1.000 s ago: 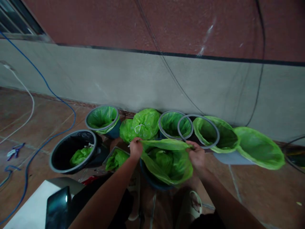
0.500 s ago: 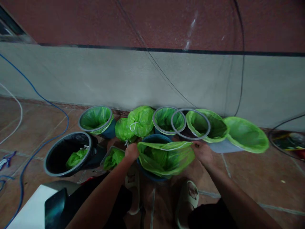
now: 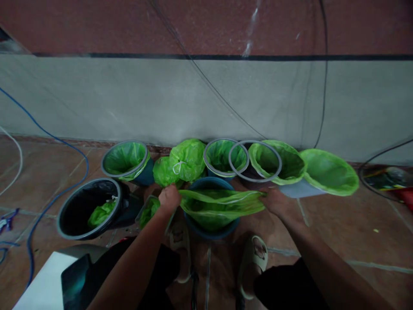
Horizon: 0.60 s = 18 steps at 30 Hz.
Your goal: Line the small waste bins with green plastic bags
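A green garbage bag point(image 3: 222, 204) is stretched sideways between my two hands, its mouth drawn into a narrow slit. My left hand point(image 3: 170, 197) is closed on its left corner, and my right hand point(image 3: 274, 200) grips the right corner. The lower part of the bag hangs inside a blue trash bin point(image 3: 214, 234) that stands on the floor between my feet. Just behind my left hand are two tied green bags point(image 3: 188, 160). A small bin point(image 3: 151, 211) with green plastic in it sits partly hidden behind my left forearm.
Along the wall stand bins lined with green bags, among them a left one point(image 3: 125, 160) and a far-right one point(image 3: 332, 172). A grey ring point(image 3: 280, 165) lies over two bins. A black bin point(image 3: 72, 217) lies tilted at left. A blue cable point(image 3: 58, 200) crosses the floor.
The bag's wide-open mouth has been pulled flatter and tauter, its front edge rising toward the back edge. My hands have moved slightly apart, both still holding the corners.
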Available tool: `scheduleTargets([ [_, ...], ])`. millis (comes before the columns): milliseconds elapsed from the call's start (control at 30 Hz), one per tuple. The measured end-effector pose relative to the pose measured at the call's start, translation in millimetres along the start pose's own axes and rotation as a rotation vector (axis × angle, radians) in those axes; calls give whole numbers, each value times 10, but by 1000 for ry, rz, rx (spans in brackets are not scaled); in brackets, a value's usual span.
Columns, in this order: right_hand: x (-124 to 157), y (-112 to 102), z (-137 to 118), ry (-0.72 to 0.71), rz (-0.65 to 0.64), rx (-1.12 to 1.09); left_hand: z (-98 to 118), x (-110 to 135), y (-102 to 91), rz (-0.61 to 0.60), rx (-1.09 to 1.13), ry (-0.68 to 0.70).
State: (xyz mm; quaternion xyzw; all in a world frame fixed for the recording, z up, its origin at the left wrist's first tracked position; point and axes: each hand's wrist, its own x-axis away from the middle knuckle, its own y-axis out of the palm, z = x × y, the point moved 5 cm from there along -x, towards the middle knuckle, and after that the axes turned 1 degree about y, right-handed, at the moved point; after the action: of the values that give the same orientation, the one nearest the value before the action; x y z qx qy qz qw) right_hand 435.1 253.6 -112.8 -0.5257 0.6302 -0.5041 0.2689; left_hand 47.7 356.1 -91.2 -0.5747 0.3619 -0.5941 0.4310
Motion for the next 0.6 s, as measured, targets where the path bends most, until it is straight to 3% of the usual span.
scheduleTargets([
  [167,148,86,-461,-7,-69,272,511,175,46,89,47,384],
  [333,359,326,-925,-333,-142,348,980,470,287,-42,120,799],
  [467,417,529,-968,-432,-189,389,1084,591,459,-145,70,866],
  [600,345,497,-956,-401,-160,299,1102,596,466,-164,53,847],
])
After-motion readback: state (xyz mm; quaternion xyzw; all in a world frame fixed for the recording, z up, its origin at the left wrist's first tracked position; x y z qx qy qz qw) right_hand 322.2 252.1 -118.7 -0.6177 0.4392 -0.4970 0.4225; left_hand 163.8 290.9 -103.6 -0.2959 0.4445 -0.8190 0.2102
